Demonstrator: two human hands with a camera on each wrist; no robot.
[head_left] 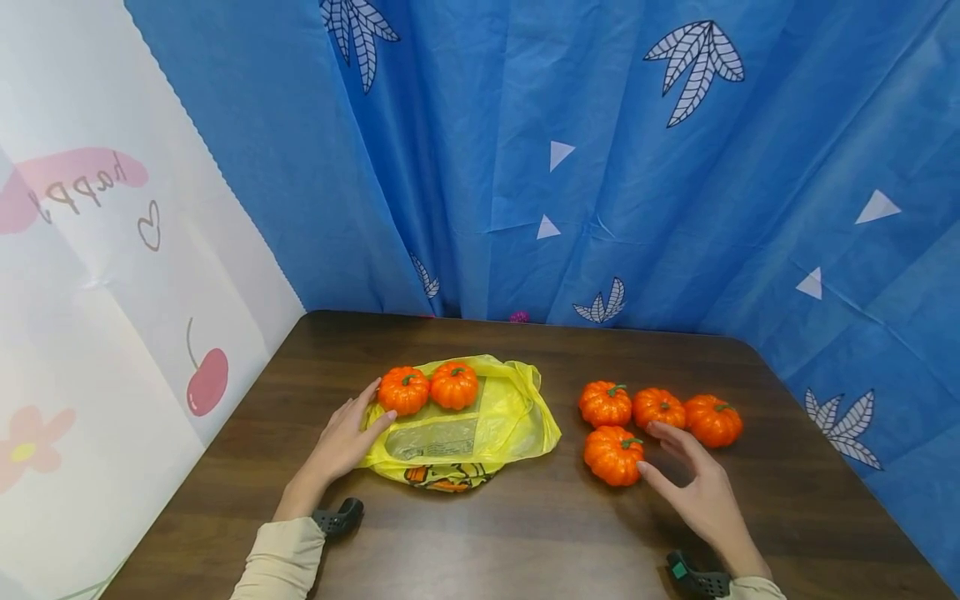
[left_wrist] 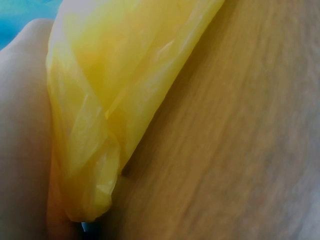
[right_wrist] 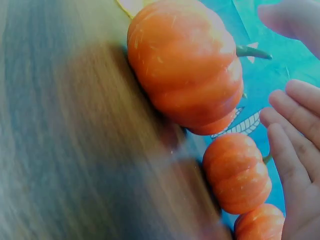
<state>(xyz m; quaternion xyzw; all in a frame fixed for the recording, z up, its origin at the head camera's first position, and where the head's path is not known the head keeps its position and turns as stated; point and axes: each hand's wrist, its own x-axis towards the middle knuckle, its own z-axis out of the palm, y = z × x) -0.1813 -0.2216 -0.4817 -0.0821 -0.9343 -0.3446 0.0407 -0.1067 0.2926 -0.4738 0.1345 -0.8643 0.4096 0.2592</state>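
Observation:
A yellow plastic bag (head_left: 517, 417) lies spread on the table, and two small orange pumpkins (head_left: 405, 391) sit on its far left part. At the bag's left edge is my left hand (head_left: 347, 437), fingers extended beside the nearer pumpkin and thumb over the yellow plastic. The left wrist view shows a fold of the bag (left_wrist: 95, 150) beside the hand. To the right, a nearer pumpkin (head_left: 613, 456) with a green stem stands before a row of three pumpkins (head_left: 660, 408). My right hand (head_left: 701, 483) hovers at that nearer pumpkin's right side, thumb and fingers spread, holding nothing.
The brown wooden table (head_left: 525, 542) ends at a blue curtain (head_left: 525, 167) with leaf prints. A white printed sheet (head_left: 112, 275) hangs along the left side. Each wrist wears a dark band (head_left: 339, 518).

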